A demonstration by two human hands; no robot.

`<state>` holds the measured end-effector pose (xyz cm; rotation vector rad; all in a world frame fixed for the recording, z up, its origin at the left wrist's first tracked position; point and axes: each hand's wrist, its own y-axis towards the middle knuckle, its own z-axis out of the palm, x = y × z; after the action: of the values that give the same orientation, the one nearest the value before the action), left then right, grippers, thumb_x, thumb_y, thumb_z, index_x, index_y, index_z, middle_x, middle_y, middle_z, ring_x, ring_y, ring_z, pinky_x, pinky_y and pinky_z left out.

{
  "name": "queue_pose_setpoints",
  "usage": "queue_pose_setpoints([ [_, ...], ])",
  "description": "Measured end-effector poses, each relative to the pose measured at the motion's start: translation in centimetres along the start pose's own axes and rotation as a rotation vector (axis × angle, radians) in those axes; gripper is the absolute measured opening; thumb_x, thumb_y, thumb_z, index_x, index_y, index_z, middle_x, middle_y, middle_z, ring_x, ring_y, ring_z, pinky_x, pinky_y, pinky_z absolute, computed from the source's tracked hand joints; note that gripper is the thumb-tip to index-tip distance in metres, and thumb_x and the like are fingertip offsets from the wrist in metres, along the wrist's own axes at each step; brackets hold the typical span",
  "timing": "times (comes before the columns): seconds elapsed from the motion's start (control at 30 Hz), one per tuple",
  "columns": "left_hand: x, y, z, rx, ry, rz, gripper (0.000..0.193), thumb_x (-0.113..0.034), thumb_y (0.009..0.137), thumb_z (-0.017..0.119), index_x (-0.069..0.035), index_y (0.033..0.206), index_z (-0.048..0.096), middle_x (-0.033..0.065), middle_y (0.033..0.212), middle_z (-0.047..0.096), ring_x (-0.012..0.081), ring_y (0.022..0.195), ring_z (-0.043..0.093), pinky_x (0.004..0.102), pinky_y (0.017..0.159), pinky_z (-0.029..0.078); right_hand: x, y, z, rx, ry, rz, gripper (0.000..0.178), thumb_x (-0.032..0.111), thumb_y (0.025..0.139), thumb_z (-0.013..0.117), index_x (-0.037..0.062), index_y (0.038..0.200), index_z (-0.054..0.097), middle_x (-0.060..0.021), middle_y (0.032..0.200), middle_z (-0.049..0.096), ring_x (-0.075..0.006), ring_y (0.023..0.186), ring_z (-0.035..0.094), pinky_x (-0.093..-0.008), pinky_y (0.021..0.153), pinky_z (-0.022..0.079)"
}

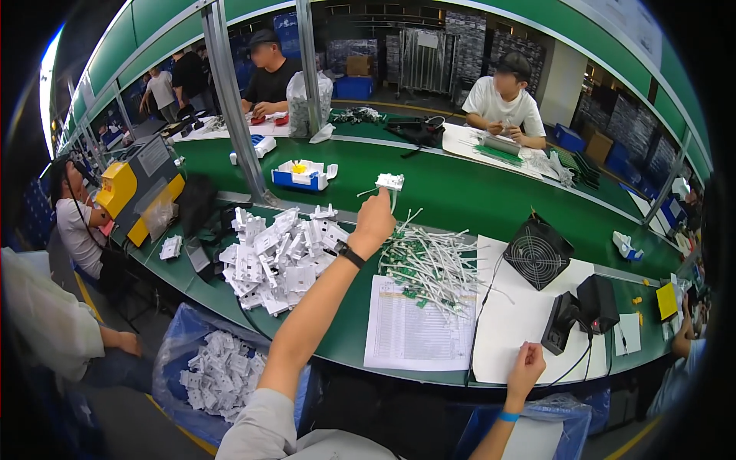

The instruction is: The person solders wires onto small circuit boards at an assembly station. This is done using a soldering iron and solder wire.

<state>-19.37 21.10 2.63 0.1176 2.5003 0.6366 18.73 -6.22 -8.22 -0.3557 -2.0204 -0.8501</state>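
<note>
My left hand [372,222], with a black band at the wrist, reaches out over the green belt. Its fingers are closed at the near edge of a small white plastic housing [389,182] with white wires trailing from it. My right hand [527,365], wearing a blue wristband, is curled closed above the front edge of a white sheet [494,349]; whatever it may hold is hidden. Below my left hand lie a heap of white plastic housings [280,257] and, to its right, a pile of green circuit boards with white wires [429,264].
A printed sheet [418,330] lies before the wire pile. At right are a black fan [538,251] and black boxes [596,303] with cables. A blue-lined bin [222,376] of white parts stands lower left. A metal post [234,100] rises by the belt; co-workers sit across.
</note>
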Motion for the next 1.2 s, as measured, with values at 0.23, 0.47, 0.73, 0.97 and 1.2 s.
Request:
queue_pose_setpoints([
  [0.23,-5.7,-9.1,-6.7,-0.007,-0.344,0.24,0.014,-0.011,0.092,0.065,0.002,0.095,0.07,0.0213,0.079,0.069,0.0421,0.074,0.066,0.0476,0.066,0.051,9.8,-0.7,2.0,0.27,0.393,-0.051,0.005,0.004,0.097,0.058,0.0008,0.1,0.061,-0.0002,0.078,0.056,-0.0085,0.068,0.051,-0.0269,0.062,0.043],
  [0.47,-1.9,-16.4,-12.4,-0.045,-0.413,0.016,0.018,-0.017,0.093,0.068,0.0,0.1,0.072,0.0199,0.083,0.073,0.0319,0.076,0.074,0.0366,0.066,0.055,18.8,8.2,20.4,0.661,-0.094,-0.682,0.045,0.008,0.09,0.061,-0.0003,0.132,0.049,-0.0268,0.108,0.063,-0.0458,0.102,0.061,-0.0518,0.089,0.05],
  [0.73,-1.0,-22.5,-15.5,0.311,-0.727,-0.006,0.018,-0.013,0.096,0.067,0.001,0.106,0.071,0.0091,0.086,0.076,0.0127,0.078,0.072,0.0281,0.072,0.056,16.4,12.9,36.6,0.855,-0.423,-0.834,0.048,0.037,0.093,0.061,0.0035,0.128,0.062,-0.0242,0.125,0.062,-0.043,0.114,0.061,-0.0507,0.099,0.049],
  [0.97,1.2,-24.8,-16.2,0.345,-0.807,-0.058,0.019,-0.015,0.098,0.065,0.0,0.107,0.07,0.0068,0.089,0.075,0.0129,0.073,0.07,0.027,0.071,0.056,14.2,11.6,34.8,0.704,-0.716,-0.841,0.062,0.058,0.097,0.052,-0.0002,0.092,0.074,-0.0236,0.099,0.07,-0.0409,0.094,0.068,-0.0511,0.085,0.053],
  [1.2,0.7,-24.5,-14.5,0.37,-0.875,-0.028,0.02,-0.016,0.099,0.065,0.002,0.106,0.069,0.0068,0.088,0.075,0.0123,0.074,0.069,0.0268,0.07,0.056,13.3,10.9,32.0,0.665,-0.752,-0.862,0.065,0.059,0.097,0.051,-0.0026,0.096,0.072,-0.0261,0.104,0.068,-0.0428,0.095,0.066,-0.0532,0.086,0.05],
])
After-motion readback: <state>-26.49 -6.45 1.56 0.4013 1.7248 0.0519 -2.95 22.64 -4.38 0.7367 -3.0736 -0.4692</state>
